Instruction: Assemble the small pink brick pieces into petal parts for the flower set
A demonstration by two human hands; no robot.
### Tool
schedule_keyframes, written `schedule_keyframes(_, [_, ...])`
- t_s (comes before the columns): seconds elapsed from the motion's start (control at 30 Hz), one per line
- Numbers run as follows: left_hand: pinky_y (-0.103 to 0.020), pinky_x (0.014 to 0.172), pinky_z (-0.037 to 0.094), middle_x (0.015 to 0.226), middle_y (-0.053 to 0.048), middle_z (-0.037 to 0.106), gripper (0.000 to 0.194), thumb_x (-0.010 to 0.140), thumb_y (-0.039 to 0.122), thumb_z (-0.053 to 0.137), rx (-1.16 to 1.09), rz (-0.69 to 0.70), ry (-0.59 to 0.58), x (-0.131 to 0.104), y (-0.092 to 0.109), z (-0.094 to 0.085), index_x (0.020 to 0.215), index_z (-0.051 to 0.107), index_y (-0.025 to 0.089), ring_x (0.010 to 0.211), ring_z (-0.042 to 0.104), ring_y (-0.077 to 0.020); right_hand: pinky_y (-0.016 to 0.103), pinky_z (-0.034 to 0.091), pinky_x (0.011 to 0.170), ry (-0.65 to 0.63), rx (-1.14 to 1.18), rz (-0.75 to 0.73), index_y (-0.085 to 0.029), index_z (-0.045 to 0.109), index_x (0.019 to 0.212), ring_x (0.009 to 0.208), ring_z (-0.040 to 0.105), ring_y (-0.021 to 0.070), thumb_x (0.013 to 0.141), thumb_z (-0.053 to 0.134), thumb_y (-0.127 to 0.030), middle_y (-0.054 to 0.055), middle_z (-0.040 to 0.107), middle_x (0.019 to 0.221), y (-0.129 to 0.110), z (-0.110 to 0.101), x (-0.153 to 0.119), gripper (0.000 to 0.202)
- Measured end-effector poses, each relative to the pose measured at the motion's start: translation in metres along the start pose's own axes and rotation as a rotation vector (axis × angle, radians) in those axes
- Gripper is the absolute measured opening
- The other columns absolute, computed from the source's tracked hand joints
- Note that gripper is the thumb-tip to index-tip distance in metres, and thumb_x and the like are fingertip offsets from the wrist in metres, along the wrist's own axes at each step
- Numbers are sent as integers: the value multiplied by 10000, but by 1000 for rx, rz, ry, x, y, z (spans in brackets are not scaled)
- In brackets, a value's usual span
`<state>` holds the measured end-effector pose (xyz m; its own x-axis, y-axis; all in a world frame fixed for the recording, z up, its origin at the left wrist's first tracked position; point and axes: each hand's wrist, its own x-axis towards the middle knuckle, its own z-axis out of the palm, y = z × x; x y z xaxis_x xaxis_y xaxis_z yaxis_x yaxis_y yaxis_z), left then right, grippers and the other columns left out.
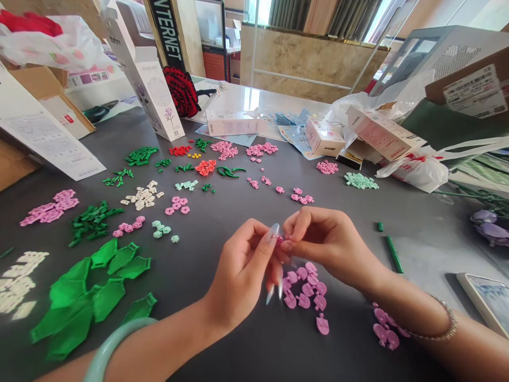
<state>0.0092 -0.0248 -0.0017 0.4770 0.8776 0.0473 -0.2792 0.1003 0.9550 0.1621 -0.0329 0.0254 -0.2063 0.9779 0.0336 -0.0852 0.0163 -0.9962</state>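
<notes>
Above the dark tabletop my two hands meet at the fingertips. Between the thumb and fingers of my left hand (248, 265) is a small pink building-block piece (280, 239), mostly covered. My right hand (324, 239) pinches the same piece from the other side. Just below the hands lies a group of rounded pink petal pieces (306, 289). More pink petal pieces (385, 329) lie under my right wrist. Left of my left hand are pale mint pieces (161, 229) and small pink pieces (129, 226).
Large green leaf pieces (107, 297), dark green pieces (91, 223) and cream pieces (143, 196) lie at left. A tall white box (153, 95) stands behind, near a red-black crocheted item (181, 93). Boxes (384, 132) and plastic bags crowd the back right. A phone (487, 302) lies at right.
</notes>
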Motion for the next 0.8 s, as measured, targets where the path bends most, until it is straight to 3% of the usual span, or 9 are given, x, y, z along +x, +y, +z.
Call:
schedule_keyframes(0.1, [-166, 386, 427, 613, 31, 549, 207, 898, 303, 488, -10, -29, 27, 2, 0, 1, 743, 462, 167, 418, 501, -48, 247, 491, 539, 7, -56, 14, -168, 516, 622, 593, 602, 107, 672, 741, -208, -16, 584, 643, -1, -2, 1, 234])
schedule_keyframes(0.33, [-181, 392, 423, 649, -1, 597, 205, 896, 321, 494, -31, -67, 208, 9, -2, -3, 776, 474, 156, 432, 508, -60, 208, 479, 497, 109, -257, 7, -166, 597, 652, 571, 596, 99, 591, 789, -214, -7, 638, 636, -2, -11, 5, 208])
schedule_keyframes(0.53, [-184, 420, 432, 674, 3, 597, 178, 892, 314, 510, -54, -90, 211, 11, -5, -4, 842, 509, 143, 464, 508, -61, 228, 489, 516, 111, -314, 16, -164, 649, 639, 555, 583, 101, 664, 737, -270, -2, 649, 602, 2, -9, 6, 140])
schedule_keyframes(0.8, [-185, 419, 433, 642, 12, 576, 205, 898, 298, 489, 20, -82, 169, 10, -3, -3, 748, 479, 160, 457, 505, -64, 243, 519, 560, 102, -215, 49, -164, 689, 682, 566, 583, 101, 656, 744, -292, 3, 654, 614, 2, -6, 7, 142])
